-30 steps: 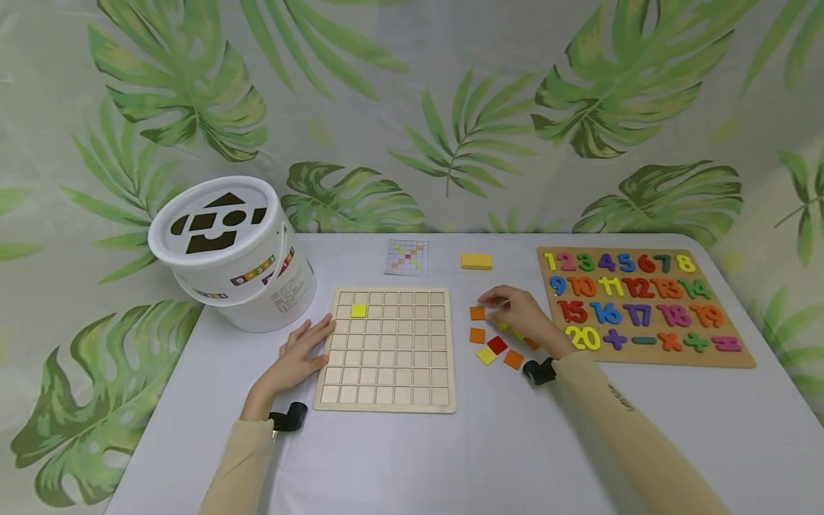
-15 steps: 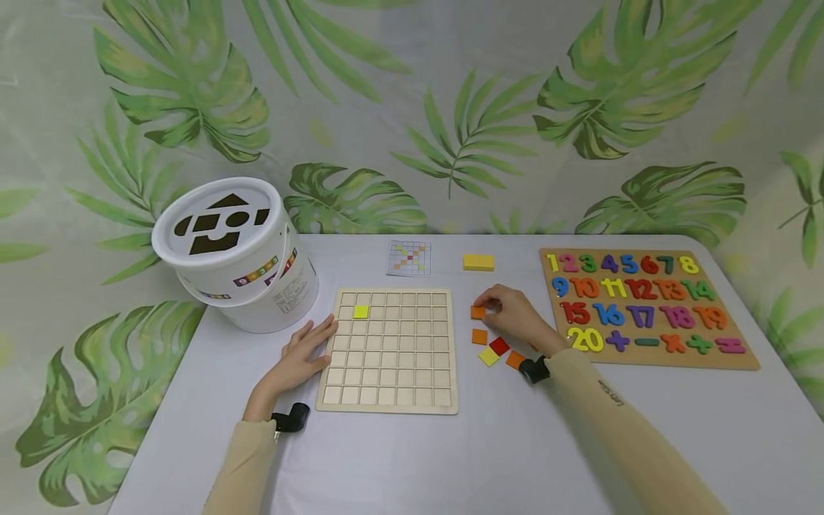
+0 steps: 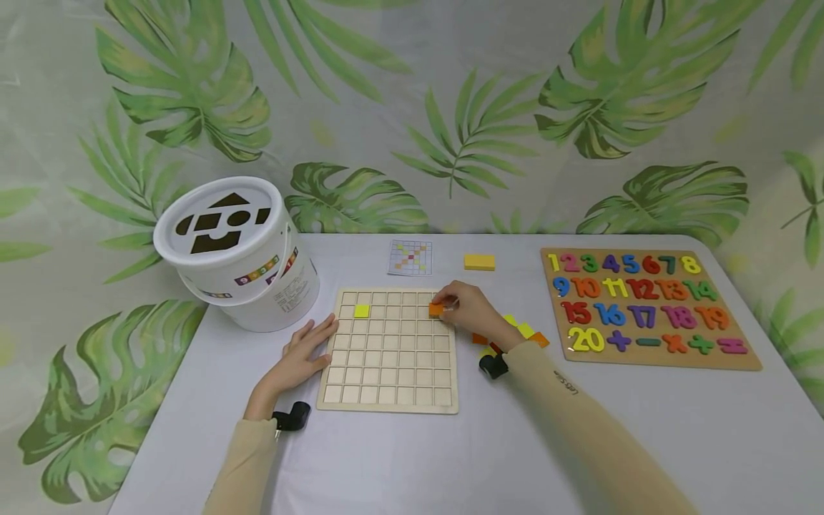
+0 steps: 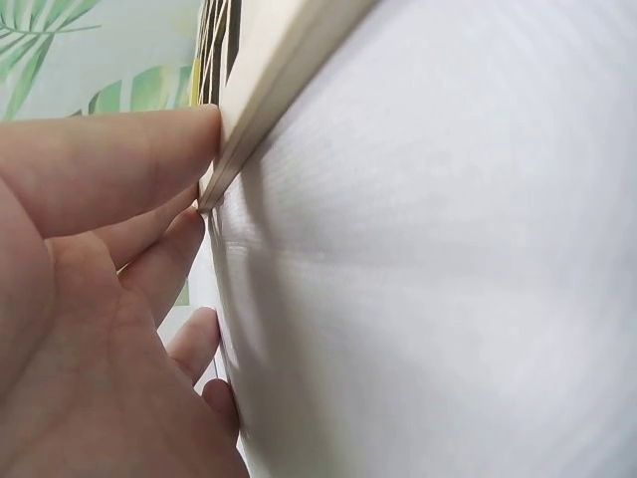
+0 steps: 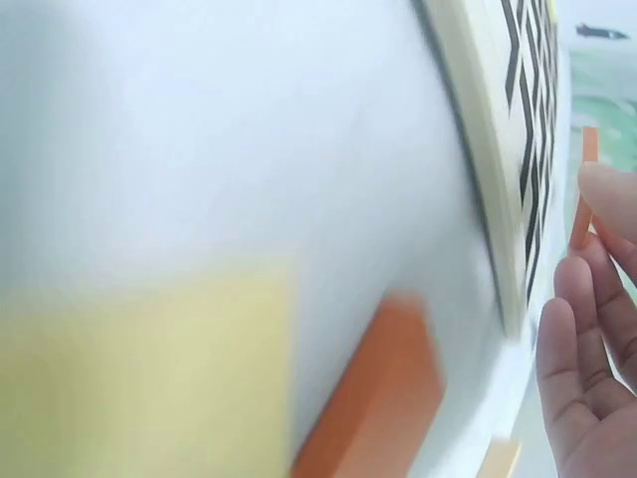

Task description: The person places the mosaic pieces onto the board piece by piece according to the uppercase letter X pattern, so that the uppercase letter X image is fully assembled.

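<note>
A wooden grid board [image 3: 388,360] lies on the table, with one yellow tile [image 3: 362,311] in its upper left part. My left hand [image 3: 297,366] rests at the board's left side; in the left wrist view, its extended fingers [image 4: 119,164] touch the board's edge [image 4: 284,70]. Over the board's upper right part, my right hand [image 3: 468,306] pinches an orange square tile [image 3: 435,310]. In the right wrist view that tile appears edge-on, apart from the board. Beneath the right forearm lie several loose tiles, including a yellow one [image 3: 525,330] and an orange one [image 3: 539,340], partly hidden.
Behind the board lie a small pattern card [image 3: 410,258] and a yellow block [image 3: 479,262]. A white lidded bucket [image 3: 283,286] stands at the back left. To the right is a number puzzle board [image 3: 650,307]. A leaf-print cloth [image 3: 360,129] hangs behind the table.
My right hand has picked up an orange tile from right of the board and carried it left over the board's upper right part. The left hand stays at the board's edge.
</note>
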Tool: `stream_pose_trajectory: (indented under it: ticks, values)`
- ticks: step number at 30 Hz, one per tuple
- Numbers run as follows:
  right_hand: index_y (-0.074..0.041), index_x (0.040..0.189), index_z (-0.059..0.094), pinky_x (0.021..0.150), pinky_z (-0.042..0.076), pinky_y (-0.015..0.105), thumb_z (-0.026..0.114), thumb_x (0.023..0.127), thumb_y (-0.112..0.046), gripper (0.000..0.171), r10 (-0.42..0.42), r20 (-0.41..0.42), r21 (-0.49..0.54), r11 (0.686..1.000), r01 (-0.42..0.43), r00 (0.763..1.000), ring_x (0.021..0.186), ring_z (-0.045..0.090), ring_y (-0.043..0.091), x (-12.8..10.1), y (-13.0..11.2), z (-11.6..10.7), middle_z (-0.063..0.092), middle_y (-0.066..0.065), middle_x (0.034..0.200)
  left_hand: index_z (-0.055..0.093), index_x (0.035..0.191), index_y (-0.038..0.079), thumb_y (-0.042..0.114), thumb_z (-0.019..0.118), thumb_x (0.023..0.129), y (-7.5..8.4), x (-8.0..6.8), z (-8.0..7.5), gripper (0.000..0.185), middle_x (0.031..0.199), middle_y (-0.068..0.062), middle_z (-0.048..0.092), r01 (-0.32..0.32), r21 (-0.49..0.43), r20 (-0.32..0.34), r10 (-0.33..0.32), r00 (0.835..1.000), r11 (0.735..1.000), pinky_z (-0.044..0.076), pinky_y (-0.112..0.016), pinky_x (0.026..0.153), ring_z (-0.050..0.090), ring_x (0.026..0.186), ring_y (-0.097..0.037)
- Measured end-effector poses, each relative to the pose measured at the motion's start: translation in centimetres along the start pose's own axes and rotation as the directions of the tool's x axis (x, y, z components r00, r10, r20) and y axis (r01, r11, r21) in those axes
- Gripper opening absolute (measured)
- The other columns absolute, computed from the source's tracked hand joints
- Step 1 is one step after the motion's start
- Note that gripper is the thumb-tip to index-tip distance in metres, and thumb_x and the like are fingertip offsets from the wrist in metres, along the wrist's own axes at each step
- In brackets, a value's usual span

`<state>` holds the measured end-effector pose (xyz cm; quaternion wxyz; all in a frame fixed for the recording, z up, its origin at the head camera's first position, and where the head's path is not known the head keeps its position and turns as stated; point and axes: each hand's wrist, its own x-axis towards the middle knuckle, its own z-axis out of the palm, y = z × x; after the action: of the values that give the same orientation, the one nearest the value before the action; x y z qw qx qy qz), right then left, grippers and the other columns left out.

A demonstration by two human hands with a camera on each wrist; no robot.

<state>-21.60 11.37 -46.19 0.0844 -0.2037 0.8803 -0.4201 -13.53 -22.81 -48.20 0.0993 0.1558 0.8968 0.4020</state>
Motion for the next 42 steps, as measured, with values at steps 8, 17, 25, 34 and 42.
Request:
stream_pose_trajectory:
  ticks: [8,17,25,34,42]
  values:
    - [-0.005,0.092,0.066,0.069,0.042,0.027,0.067,0.073,0.003,0.021,0.038,0.038,-0.045,0.998,-0.036,0.999,0.076,0.047,0.017,1.5,-1.0,1.9,0.055,0.004,0.086,0.031,0.14,0.005,0.005,0.055,0.084,0.1,0.0,0.1,0.061,0.148,-0.009,0.019,-0.011,-0.004,-0.014,0.011,1.0,1.0,-0.002,-0.06,0.096,0.001,0.133,-0.037]
    - [-0.005,0.089,0.064,0.068,0.041,0.027,0.068,0.072,0.004,0.02,0.07,0.06,-0.084,0.994,-0.065,0.996,0.076,0.046,0.018,2.1,-1.5,2.1,0.052,0.005,0.083,0.031,0.139,0.004,0.006,0.055,0.085,-0.1,0.0,0.0,0.06,0.148,-0.01,0.018,-0.03,-0.003,-0.019,0.03,0.999,1.0,-0.002,-0.061,0.095,0.001,0.132,-0.038]
    - [-0.001,0.095,0.063,0.074,0.044,0.03,0.064,0.077,0.001,0.018,0.078,0.011,0.029,0.996,-0.078,0.997,0.08,0.051,0.019,0.7,-1.0,-0.2,0.057,0.006,0.09,0.03,0.14,0.006,0.006,0.055,0.085,-0.2,0.1,0.0,0.06,0.148,-0.007,0.017,-0.011,-0.001,-0.005,0.011,1.0,1.0,-0.002,-0.06,0.096,0.0,0.133,-0.036]
    - [-0.002,0.101,0.062,0.079,0.046,0.036,0.061,0.083,-0.005,0.019,0.106,-0.073,0.017,0.994,-0.105,0.992,0.084,0.053,0.022,-4.0,2.4,-5.3,0.061,0.011,0.095,0.03,0.14,0.005,0.006,0.055,0.085,-0.1,0.0,0.1,0.061,0.148,-0.008,0.018,-0.009,0.0,-0.007,0.009,1.0,1.0,-0.001,-0.06,0.096,0.0,0.133,-0.036]
    - [-0.005,0.104,0.061,0.084,0.044,0.041,0.062,0.082,-0.005,0.023,0.212,-0.051,0.023,0.977,-0.211,0.976,0.093,0.051,0.025,-7.1,5.1,-7.0,0.06,0.009,0.102,0.03,0.14,0.006,0.007,0.055,0.085,-0.2,0.1,0.1,0.06,0.148,-0.006,0.018,-0.006,-0.007,-0.003,0.006,1.0,1.0,-0.001,-0.059,0.096,0.001,0.133,-0.035]
